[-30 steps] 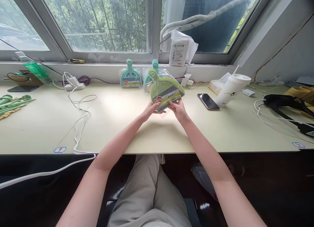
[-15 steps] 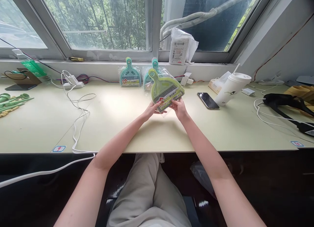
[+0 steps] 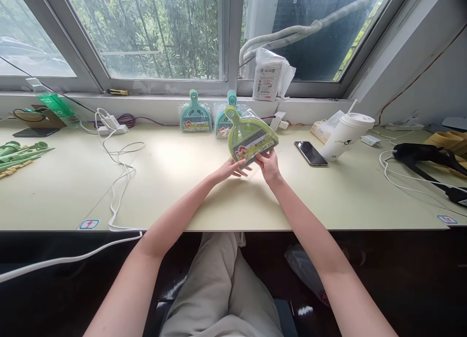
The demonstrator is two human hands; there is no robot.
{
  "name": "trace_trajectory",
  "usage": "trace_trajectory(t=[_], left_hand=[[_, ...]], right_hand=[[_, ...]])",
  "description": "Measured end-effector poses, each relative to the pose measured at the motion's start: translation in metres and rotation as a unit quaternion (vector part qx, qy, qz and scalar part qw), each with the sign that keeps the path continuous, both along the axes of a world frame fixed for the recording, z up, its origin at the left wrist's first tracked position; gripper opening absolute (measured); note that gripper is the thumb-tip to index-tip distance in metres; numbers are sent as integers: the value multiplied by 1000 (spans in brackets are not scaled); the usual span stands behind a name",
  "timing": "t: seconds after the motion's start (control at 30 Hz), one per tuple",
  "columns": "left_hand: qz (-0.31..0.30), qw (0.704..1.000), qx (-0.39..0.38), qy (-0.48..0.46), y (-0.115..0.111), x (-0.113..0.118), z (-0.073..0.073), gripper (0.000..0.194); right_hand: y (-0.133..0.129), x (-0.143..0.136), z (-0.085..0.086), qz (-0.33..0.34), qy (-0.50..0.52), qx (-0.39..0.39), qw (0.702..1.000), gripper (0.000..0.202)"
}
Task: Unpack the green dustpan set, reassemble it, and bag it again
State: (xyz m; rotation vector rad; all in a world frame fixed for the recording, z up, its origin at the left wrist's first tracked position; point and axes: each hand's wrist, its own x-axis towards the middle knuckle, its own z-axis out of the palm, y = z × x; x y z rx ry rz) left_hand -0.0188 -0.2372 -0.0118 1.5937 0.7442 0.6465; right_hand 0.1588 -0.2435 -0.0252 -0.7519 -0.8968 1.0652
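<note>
A lime-green dustpan [image 3: 242, 125] with a brush inside, wrapped in clear plastic with a printed label, is tilted above the table. My right hand [image 3: 269, 167] pinches its lower right edge, thumb in front. My left hand [image 3: 228, 170] is at the lower left edge, its fingers stretched out and apart beneath the package. Behind stand wrapped turquoise dustpan sets: one [image 3: 196, 117] to the left, and another [image 3: 222, 123] partly hidden by the green one. Both lean near the windowsill.
A phone [image 3: 311, 153], a white cup with a straw [image 3: 346, 137] and a tissue pack [image 3: 323, 129] are on the right. White cables [image 3: 122, 174] cross the table [image 3: 164, 191] at left. Green plastic pieces [image 3: 22, 152] and a bottle [image 3: 54, 103] lie farther left.
My left hand's fingers have loosened and spread below the dustpan's lower edge. My right hand keeps its pinch. The view has tipped slightly upward.
</note>
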Motion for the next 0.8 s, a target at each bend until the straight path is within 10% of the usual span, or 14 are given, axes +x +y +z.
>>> trace_trajectory(t=[0.13, 0.37, 0.8], left_hand=[[-67, 997, -37, -30, -2, 4, -5, 74], [88, 973, -10, -212, 7, 2, -3, 62], [72, 970, -68, -223, 4, 5, -6, 54]], right_hand=[[-1, 1, 2, -6, 0, 9, 1000, 58], [1, -3, -1, 17, 8, 0, 1000, 59], [-3, -4, 0, 8, -26, 17, 999, 61]])
